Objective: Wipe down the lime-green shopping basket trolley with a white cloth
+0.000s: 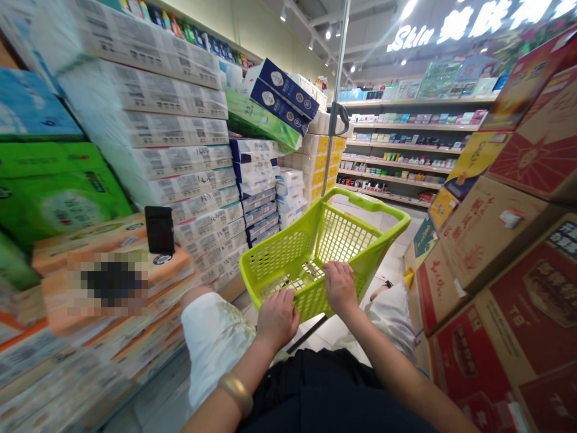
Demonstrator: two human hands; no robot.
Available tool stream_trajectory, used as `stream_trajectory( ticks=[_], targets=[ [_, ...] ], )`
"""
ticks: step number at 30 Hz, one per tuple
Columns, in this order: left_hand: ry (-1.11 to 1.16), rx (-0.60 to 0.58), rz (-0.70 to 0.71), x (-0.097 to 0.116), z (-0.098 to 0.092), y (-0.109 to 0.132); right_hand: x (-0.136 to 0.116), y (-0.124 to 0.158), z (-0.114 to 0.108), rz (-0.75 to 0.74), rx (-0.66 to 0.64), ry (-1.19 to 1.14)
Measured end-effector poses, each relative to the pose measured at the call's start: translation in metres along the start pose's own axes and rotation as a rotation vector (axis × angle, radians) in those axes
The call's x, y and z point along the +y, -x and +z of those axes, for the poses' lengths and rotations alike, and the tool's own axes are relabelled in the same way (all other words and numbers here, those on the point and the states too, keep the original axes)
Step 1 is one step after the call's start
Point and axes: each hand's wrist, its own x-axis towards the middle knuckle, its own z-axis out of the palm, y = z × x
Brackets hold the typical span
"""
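A lime-green plastic shopping cart basket (315, 258) with latticed walls stands right before me, tilted in view. My left hand (278, 317) has its fingers curled over the near rim, toward the left corner; a gold bracelet (235, 394) circles that wrist. Farther right on the same rim, my right hand (341, 287) is closed with its fingers hooked over the edge. The basket's latticed floor shows, partly hidden by the near wall and my fingers. Below the basket, a dark bar (307, 332) slants over the pale floor tiles.
Tall stacks of wrapped packs (180, 114) line the left side, with orange packs (166, 270) bearing a small black item (159, 230). Red and brown cartons (478, 240) crowd the right. Behind the cart rises a metal pole (339, 66); stocked shelves (406, 127) stand at the back.
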Motion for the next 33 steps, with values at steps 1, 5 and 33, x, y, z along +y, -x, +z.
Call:
stream_trajectory(
  ticks=[1, 5, 33],
  targets=[
    [-0.002, 0.005, 0.000, 0.000, 0.000, 0.000, -0.004, 0.002, 0.002, 0.008, -0.006, -0.001],
    [-0.008, 0.027, 0.022, -0.002, 0.000, 0.000, -0.038, 0.015, 0.011, -0.099, -0.099, -0.075],
    [-0.005, 0.054, 0.025, -0.002, 0.002, 0.001, -0.006, 0.001, -0.002, 0.031, -0.030, 0.039]
  ],
)
